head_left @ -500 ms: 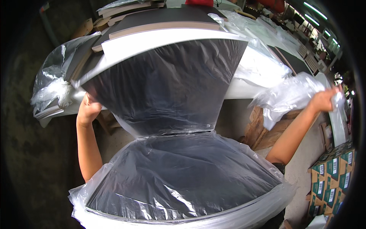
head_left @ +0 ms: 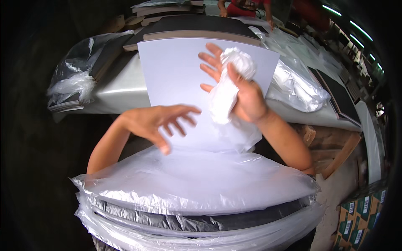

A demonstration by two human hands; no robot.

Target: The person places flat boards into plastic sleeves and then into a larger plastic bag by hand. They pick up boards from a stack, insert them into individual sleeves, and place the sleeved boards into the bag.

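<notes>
A large white panel stands in front of me, reaching up against the stack at the table's edge. Clear plastic film covers its lower part near my body, and a dark wrapped panel shows beneath. My left hand hovers over the white panel, its fingers apart and holding nothing. A crumpled wad of thin plastic film lies in my right hand, between thumb and palm. That hand's other fingers are spread, and loose film hangs below it. Both hands are slightly blurred.
Dark-faced boards are stacked on the covered table ahead. Film-wrapped boards lie at the left, more clear film at the right. Another person stands beyond the table. Printed cartons sit at the lower right.
The dark film-wrapped panel face has dropped toward me, and the white panel now shows. My right hand has come inward from the far right with the film; my left hand has moved off the panel's edge.
</notes>
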